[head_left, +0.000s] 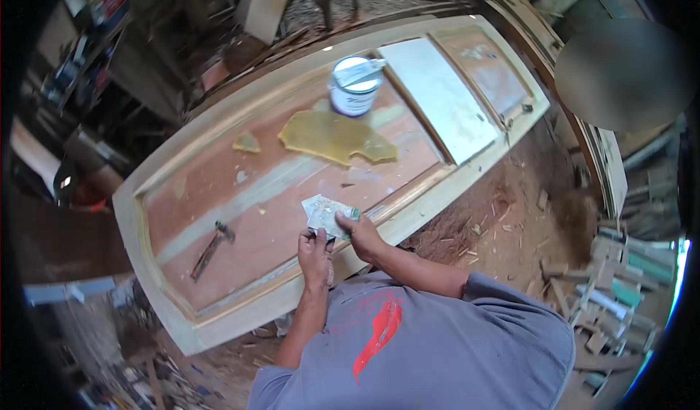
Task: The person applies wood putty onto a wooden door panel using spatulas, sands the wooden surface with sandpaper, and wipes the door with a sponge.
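- A wooden door (219,184) lies flat and fills most of the view, with reddish panels inside a pale frame.
- A white panel (441,96) sits in the door's far section.
- A yellowish patch of filler (335,138) is spread on the middle panel, with a smaller patch (246,143) to one side.
- A tin can (355,87) stands just beyond the big patch, a flat blade resting across its open top.
- A hammer (211,249) lies on the near panel, well apart from the hands.
- A smeared piece of sandpaper (327,213) is held over the door's near edge.
- The right hand (361,236) grips the paper's right side, fingers closed on it.
- The left hand (315,255) pinches its lower edge from below.
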Available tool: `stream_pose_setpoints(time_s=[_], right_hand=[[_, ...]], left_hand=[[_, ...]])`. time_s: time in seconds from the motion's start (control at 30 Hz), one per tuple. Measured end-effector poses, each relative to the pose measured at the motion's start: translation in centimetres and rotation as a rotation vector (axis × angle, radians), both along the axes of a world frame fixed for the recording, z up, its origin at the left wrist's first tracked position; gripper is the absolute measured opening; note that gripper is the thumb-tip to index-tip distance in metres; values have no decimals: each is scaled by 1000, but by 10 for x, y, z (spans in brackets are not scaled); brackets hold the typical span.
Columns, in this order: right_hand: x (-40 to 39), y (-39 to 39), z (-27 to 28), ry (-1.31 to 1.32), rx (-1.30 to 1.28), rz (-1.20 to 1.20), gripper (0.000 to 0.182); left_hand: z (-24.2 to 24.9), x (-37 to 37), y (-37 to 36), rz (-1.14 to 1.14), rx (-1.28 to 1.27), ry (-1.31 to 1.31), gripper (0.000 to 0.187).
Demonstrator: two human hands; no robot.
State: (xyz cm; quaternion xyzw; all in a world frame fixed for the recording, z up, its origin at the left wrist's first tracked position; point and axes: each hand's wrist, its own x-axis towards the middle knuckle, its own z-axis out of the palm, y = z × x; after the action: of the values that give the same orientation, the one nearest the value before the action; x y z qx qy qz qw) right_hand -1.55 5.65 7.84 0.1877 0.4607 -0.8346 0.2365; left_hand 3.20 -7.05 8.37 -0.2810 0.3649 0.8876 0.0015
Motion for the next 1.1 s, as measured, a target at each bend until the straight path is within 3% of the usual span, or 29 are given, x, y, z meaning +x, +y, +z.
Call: stream_pose_setpoints(time_s=[0.1,0.23,0.37,0.47,0.53,0.63,0.73,0.97,1.1], right_hand=[[9,34,5,-77,-7,22,36],[6,117,10,-119,351,369,44],[-6,247,-37,7,705,-2,47],[-32,372,-64,25,1188,-290,50],[-55,433,-32,39,1561,-332,60],[-85,529,-55,210,1968,-191,72],[-101,580,-67,257,1919,243,78],[-111,596,-48,384,1896,665,78],[-112,594,-29,419,1811,837,73]], left_hand=[[-10,-12,35,-162,-79,36,27],[-37,-19,70,-335,-204,-55,27],[-45,-26,99,-580,-531,-120,24],[-42,-35,128,-716,-1065,-12,28],[-57,-39,146,-657,-1242,64,30],[-48,-50,178,-633,-1365,23,34],[-41,-55,202,-661,-1705,-41,36],[-30,-72,247,-647,-2028,-307,50],[-45,-116,288,-570,-1826,-101,44]])
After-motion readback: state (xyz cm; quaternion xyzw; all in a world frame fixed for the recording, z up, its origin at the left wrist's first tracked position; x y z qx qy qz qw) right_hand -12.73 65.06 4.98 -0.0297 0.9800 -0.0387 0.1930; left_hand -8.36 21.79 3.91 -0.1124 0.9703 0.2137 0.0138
